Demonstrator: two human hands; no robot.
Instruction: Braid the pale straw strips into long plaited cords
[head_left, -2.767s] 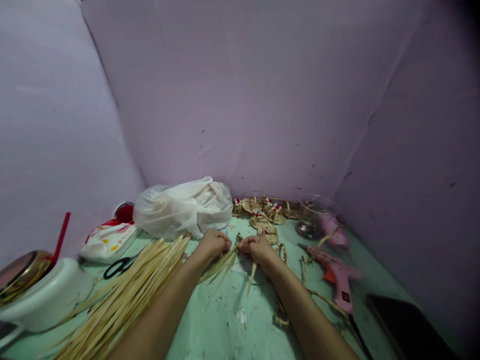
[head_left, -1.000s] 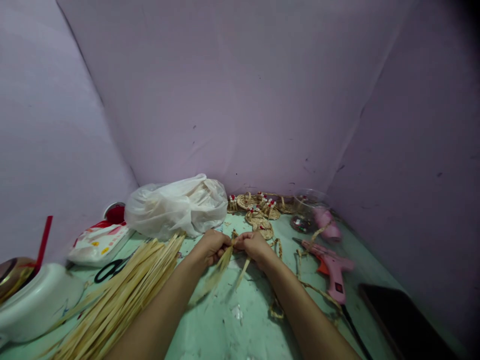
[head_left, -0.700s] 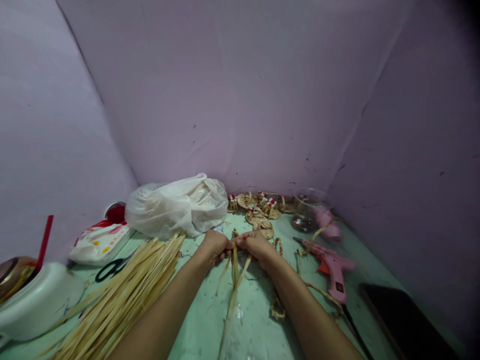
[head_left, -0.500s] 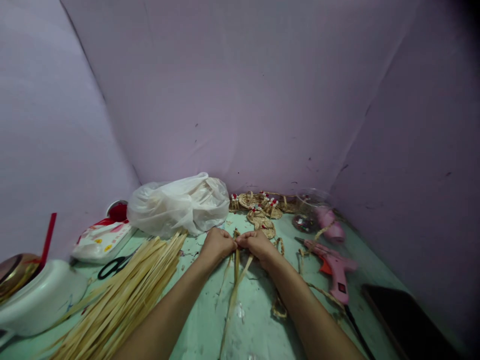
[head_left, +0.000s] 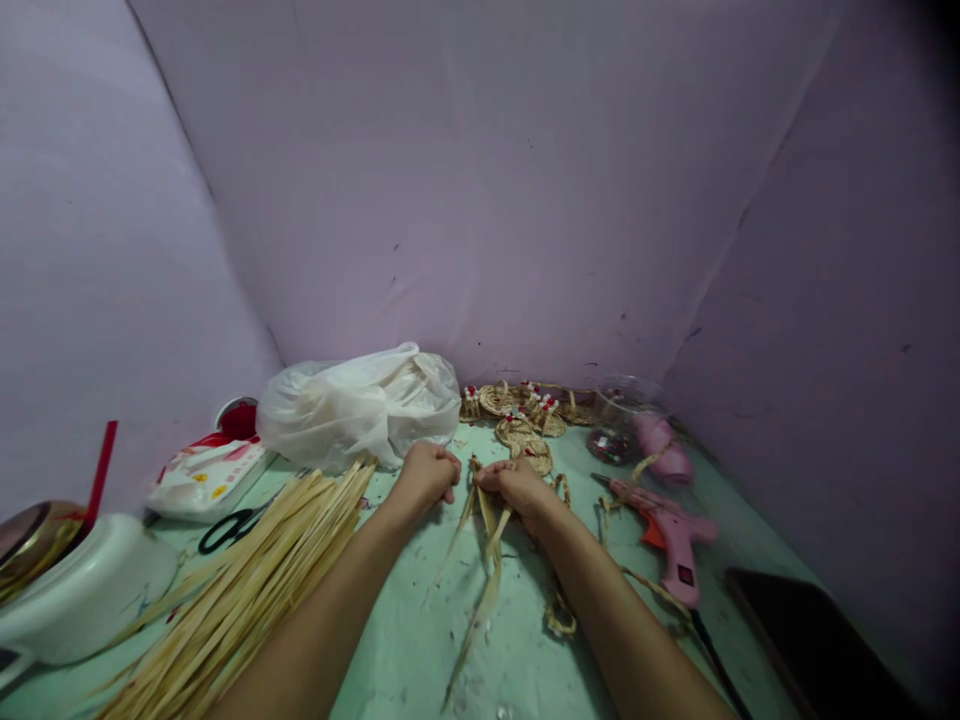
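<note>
My right hand (head_left: 516, 482) pinches the top of a small braid of pale dried leaf strips (head_left: 491, 545) in the middle of the table. Loose strip ends fan out below those fingers, the longest trailing toward me. Just left of the braid, and apart from it, is my left hand (head_left: 430, 474), its fingers curled in with no strip showing in them. A bundle of loose leaf strips (head_left: 277, 570) lies beside my left forearm. Behind my right hand are woven round pieces with red and white beads (head_left: 525, 440).
A white plastic bag (head_left: 360, 405) lies against the back wall. Black-handled scissors (head_left: 225, 530), a wipes pack (head_left: 210, 480) and a white pot (head_left: 90, 590) are left. To the right are a pink glue gun (head_left: 679, 540), a clear cup (head_left: 615, 430) and a dark phone-like slab (head_left: 817, 640).
My left hand has come off the strips and shifted left and slightly up. The strip ends have spread apart and swung, while my right hand keeps its pinch.
</note>
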